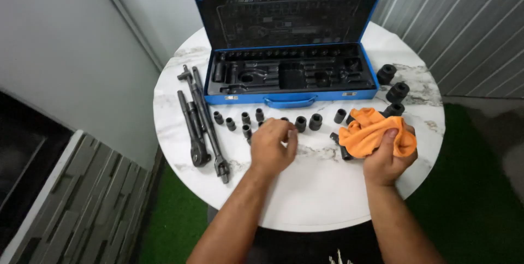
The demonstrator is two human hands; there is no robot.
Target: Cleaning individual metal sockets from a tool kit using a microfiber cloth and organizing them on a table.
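Both hands low over the near half of the round marble table (pixel 305 198): left hand (pixel 271 146) curled knuckles-up, fingertips pinched down onto a small black socket (pixel 284 120) in the loose row, the socket almost wholly hidden beneath the fingers; right hand (pixel 388 157) closed around a bunched orange cloth (pixel 374 130), thumb pressed on top of the folds.

Best handled, by the look of it, with a pinch on the socket's sides rather than its ends, lifted straight up so neighbouring sockets (pixel 308 122) stay put, and with a flat patch of cloth turned up ready to take it.

Long axis of the pinched socket: cannot tell, too much covered. Neighbours in the row mostly upright, open ends facing up, the row itself running left to right, parallel to the case front.

Just left of the row, a ratchet handle (pixel 192 127) and long bar (pixel 210 127) lying side by side, long axes running near to far, heads toward the near edge.

Right of the cloth, larger sockets (pixel 397 91) clustered near the table rim.

Farther back, the blue metal case (pixel 292 99), lid raised, black moulded tray mostly vacant.
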